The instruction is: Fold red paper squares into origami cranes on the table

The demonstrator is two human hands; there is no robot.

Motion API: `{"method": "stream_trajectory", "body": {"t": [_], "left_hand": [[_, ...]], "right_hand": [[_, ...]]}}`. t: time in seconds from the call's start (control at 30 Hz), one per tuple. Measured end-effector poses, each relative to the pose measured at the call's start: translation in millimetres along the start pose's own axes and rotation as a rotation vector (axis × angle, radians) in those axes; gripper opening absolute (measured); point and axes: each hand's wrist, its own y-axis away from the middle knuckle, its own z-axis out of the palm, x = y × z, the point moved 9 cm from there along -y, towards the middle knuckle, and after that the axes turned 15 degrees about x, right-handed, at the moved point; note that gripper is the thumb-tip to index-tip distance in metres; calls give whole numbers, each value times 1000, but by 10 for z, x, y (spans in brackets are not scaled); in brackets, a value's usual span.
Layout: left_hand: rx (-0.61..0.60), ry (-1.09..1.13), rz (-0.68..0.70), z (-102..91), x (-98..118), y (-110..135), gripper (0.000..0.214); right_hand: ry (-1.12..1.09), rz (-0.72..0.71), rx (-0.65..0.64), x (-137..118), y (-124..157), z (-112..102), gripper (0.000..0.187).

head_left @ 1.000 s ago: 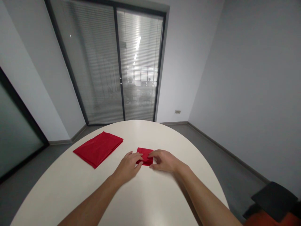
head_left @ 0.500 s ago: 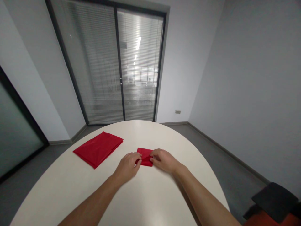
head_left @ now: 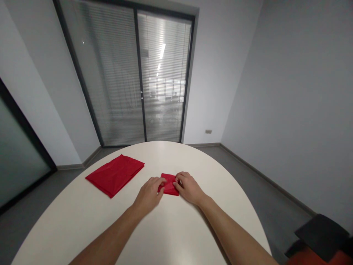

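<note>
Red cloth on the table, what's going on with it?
A person has both bare hands on a small folded red cloth on the white table: the left hand at its left edge, the right hand at its right edge. Whether they pinch or just press it is unclear. A larger folded red cloth lies apart to the left, untouched.

We record two arms, both slender in build. The left forearm [head_left: 110, 238] and the right forearm [head_left: 234, 239] are bare along all the length that shows. The left hand [head_left: 149, 193] and the right hand [head_left: 190, 188] are likewise bare, down to the fingers [head_left: 159, 181]. Nails and knuckle detail are too small for us to assess.
</note>
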Motion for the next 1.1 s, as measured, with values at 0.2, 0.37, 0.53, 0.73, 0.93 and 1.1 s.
{"method": "stream_trajectory", "body": {"t": [0.2,0.37,0.53,0.73,0.93,1.1], "left_hand": [[-34,-9,105,30,93,0,30],[-52,-63,144,17,153,6,24],[-68,-115,152,19,180,15,22],[-97,-156,213,21,258,16,22],[-111,-70,250,-10,330,10,22],[-47,39,150,-29,236,-13,36]], "right_hand": [[36,14,34,94,-18,49,6],[95,-5,52,58,-41,-20,14],[196,-59,-65,-159,-11,-17,25],[252,-61,-115,-227,19,27,26],[173,-66,-117,-194,29,29,23],[154,-39,-100,-204,53,44,25]]}}
